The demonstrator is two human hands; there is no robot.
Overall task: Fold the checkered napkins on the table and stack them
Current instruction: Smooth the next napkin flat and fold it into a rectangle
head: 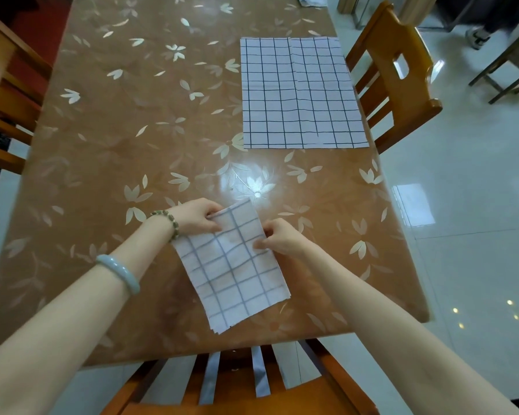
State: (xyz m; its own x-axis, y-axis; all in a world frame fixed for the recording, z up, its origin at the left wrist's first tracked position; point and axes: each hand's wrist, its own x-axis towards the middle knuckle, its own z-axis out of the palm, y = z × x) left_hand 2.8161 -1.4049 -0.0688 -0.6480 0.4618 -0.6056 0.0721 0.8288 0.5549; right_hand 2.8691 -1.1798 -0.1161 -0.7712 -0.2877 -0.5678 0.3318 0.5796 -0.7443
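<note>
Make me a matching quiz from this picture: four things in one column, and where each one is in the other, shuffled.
Things:
1. folded napkin
2. spread napkin
3. pale bangle
4. bead bracelet

Places:
a. at the left wrist
b. flat by the table's far right edge
c. pinched by left hand and right hand
d. further up the left forearm

Pairs: 1c, 2b, 3d, 4a

Everything is seen from one head-worn wide-angle camera, aimed forward and down, close above the left hand (197,217) and right hand (280,237).
</note>
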